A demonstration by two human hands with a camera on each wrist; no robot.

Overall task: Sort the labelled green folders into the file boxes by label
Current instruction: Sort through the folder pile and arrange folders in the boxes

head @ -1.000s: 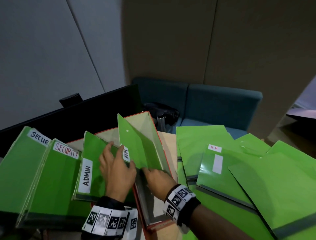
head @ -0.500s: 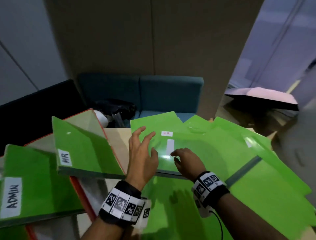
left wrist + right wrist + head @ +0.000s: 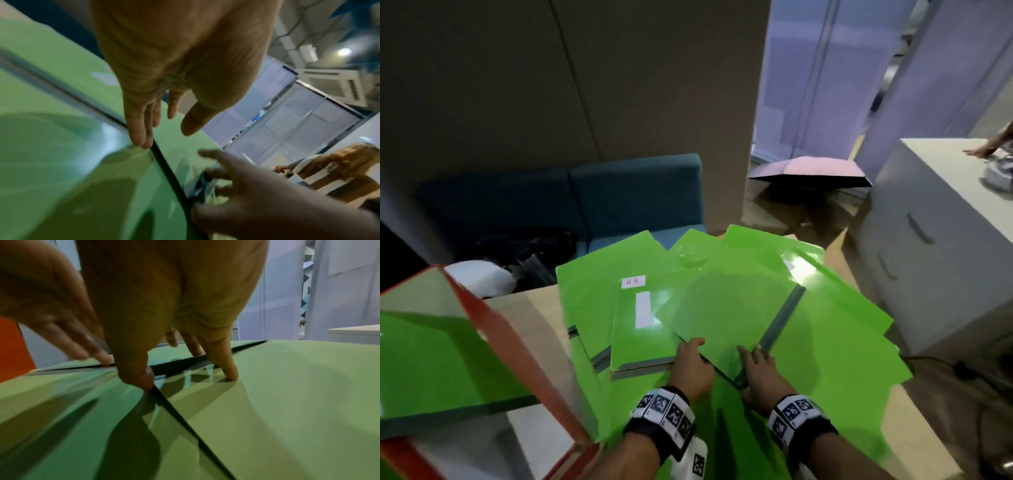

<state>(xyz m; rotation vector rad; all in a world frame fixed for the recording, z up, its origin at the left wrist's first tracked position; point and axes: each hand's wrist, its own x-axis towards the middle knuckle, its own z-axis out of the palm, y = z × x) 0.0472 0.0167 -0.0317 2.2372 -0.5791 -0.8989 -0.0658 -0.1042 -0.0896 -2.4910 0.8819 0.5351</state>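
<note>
Several green folders lie fanned across the table. One shows an HR label. On top of them lies an unlabelled green folder with a grey spine. My left hand is at its near left edge, with straight fingers on the folder below and the thumb over the top. My right hand pinches the near corner at the spine, with its thumb on the corner and its fingers beyond the edge. The red file box at the left holds a green folder.
A teal sofa with a dark bag stands behind the table. A white drawer cabinet is at the right, with another person's hand on top. A pink umbrella lies on the floor beyond.
Both hands left the HR folder in the red box, moved right over the spread folders, then came back to the near edge of the top unlabelled folder. The view swung right.
</note>
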